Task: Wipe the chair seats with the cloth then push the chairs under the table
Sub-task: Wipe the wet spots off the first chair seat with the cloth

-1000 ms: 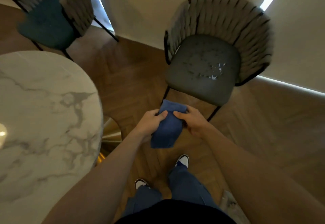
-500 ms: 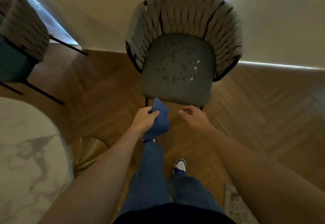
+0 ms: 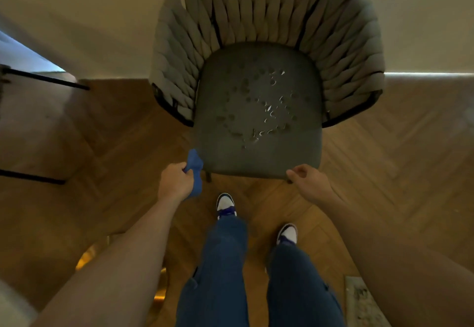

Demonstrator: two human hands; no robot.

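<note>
Cloth (image 3: 194,166), blue and bunched, sits in the left hand (image 3: 175,184), whose fingers are curled tight round it just off the near left corner of the chair seat (image 3: 257,111). That grey seat belongs to the chair (image 3: 266,52) standing against the far wall, its woven back curving round the far side. Droplets and smears (image 3: 266,107) glisten across the middle of the cushion, so the wiping of this seat looks not yet begun. The right hand (image 3: 309,181) is at the near right corner of the seat, fingers loosely curled and holding nothing; whether they touch the edge I cannot tell. The step in hand appears to be the approach, bringing the cloth up to the seat. Next, the left hand would need to lift the cloth onto the cushion and sweep it across the wet patch, perhaps with the right hand steadying the chair on the wooden floor (image 3: 397,162).
</note>
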